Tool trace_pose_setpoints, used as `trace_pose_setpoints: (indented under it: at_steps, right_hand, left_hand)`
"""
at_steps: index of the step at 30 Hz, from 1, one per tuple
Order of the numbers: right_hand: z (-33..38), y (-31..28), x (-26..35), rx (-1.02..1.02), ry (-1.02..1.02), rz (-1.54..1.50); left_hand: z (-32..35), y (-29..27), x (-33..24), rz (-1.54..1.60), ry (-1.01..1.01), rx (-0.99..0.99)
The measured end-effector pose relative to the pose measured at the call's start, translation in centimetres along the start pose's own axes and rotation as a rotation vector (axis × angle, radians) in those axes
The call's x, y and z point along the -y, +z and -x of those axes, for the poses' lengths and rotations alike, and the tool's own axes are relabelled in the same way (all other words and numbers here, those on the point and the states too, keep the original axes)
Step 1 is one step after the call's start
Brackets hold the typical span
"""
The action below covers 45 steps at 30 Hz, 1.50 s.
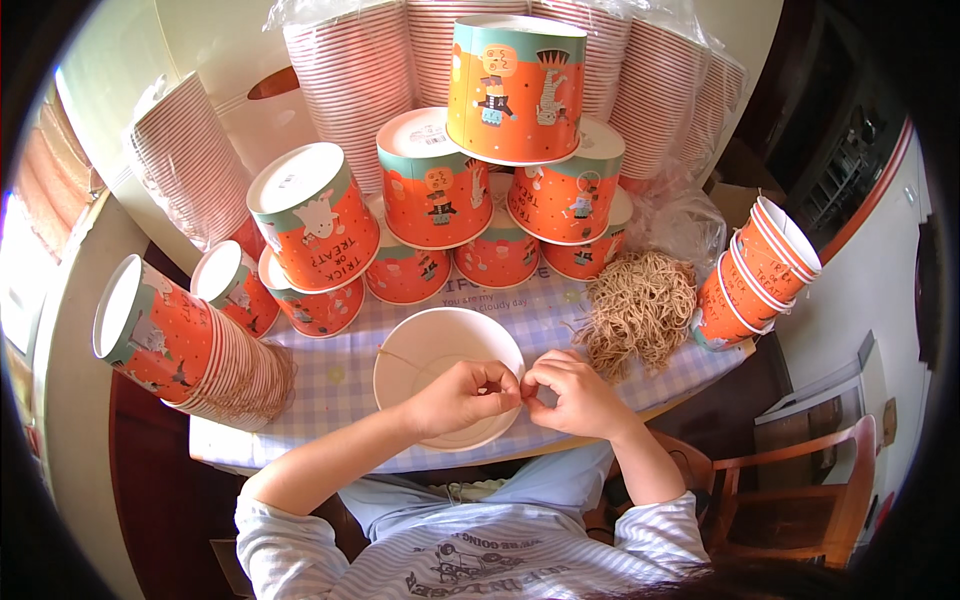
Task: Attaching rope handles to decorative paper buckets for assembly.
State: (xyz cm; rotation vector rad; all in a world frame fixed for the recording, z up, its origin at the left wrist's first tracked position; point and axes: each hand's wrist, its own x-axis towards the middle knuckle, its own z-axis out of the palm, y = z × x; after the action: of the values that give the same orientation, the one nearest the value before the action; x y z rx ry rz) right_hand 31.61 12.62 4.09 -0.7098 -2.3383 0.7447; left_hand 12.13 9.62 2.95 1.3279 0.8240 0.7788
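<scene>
An open white paper bucket [395, 395] stands on the table in front of me, its mouth facing up. A thin tan string [400, 356] hangs from its left rim and runs inside toward my left hand. My left hand [465, 395] is closed in a pinch over the bucket's right part, seemingly on that string. My right hand [572, 395] pinches just beside the right rim, thumb and forefinger meeting the left fingertips. What lies between those right fingertips is too small to make out.
Orange buckets form an upside-down stack [435, 190] at the back. A tan string pile [640, 310] lies right, beside nested orange buckets [755, 275]. More nested buckets [200, 350] lean at left. Bagged bucket stacks [350, 80] stand behind. A wooden chair [800, 490] is at right.
</scene>
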Motion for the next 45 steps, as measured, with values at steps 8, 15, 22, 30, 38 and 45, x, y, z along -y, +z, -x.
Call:
trace_pose_setpoints:
  at_steps: [8,15,22,30,38,45]
  right_hand:
    - [0.3,0.0,0.5,-0.025,0.051,-0.078]
    - [1.2,-0.2,0.6,-0.108,0.086,-0.039]
    - [1.6,0.0,0.7,-0.117,0.187,-0.284]
    - [1.8,0.5,-0.2,-0.046,0.263,-0.551]
    - [2.0,1.8,-1.0,-0.082,0.407,-0.906]
    - [1.7,1.8,-0.7,-0.135,0.303,-0.615]
  left_hand:
    - [-0.1,-0.4,-0.1,-0.023,-0.037,0.074]
    - [-0.2,0.2,-0.7,-0.059,-0.104,-0.064]
    - [-0.3,0.1,-0.1,0.014,-0.112,-0.076]
    - [-0.3,0.4,-0.4,-0.014,-0.133,-0.114]
    - [-0.2,0.2,-0.2,-0.031,-0.115,-0.131]
    - [-0.2,0.2,-0.5,-0.015,-0.128,-0.145]
